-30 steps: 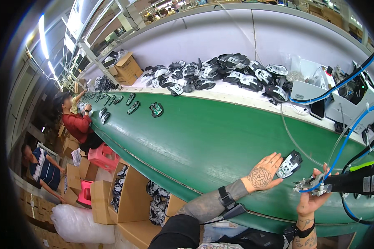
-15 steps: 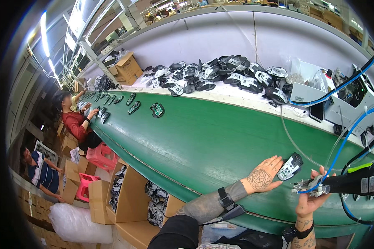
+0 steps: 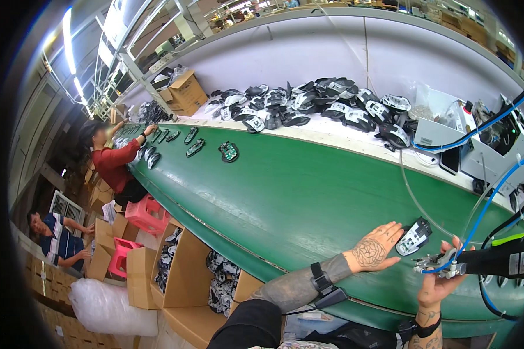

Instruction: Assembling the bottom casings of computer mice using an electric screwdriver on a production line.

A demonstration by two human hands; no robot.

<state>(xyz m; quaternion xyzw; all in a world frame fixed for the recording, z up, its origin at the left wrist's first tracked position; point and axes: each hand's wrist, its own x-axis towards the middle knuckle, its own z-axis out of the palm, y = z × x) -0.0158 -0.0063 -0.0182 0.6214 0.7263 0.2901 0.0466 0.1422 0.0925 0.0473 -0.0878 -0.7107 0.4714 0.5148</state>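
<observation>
My left hand (image 3: 374,248) lies flat on the green belt with its fingers stretched out, holding nothing. Its fingertips reach the left edge of a black and white computer mouse part (image 3: 414,237); whether they touch it I cannot tell. My right hand (image 3: 438,284) is closed around the metal head of a black power screwdriver (image 3: 501,257), palm up. A blue hose (image 3: 482,208) runs into that head. The driver's tip points left, just below and right of the mouse part.
The green conveyor belt (image 3: 285,192) carries circuit boards (image 3: 229,152) farther left. Behind it, several mouse shells (image 3: 297,104) are heaped on a white ledge, beside a white feeder box (image 3: 439,129). A cardboard box (image 3: 186,291) of parts stands below. Two people are at the left.
The person in red has stretched an arm across the belt toward the boards. My view has shifted slightly; both my hands keep nearly the same pose beside the mouse part.
</observation>
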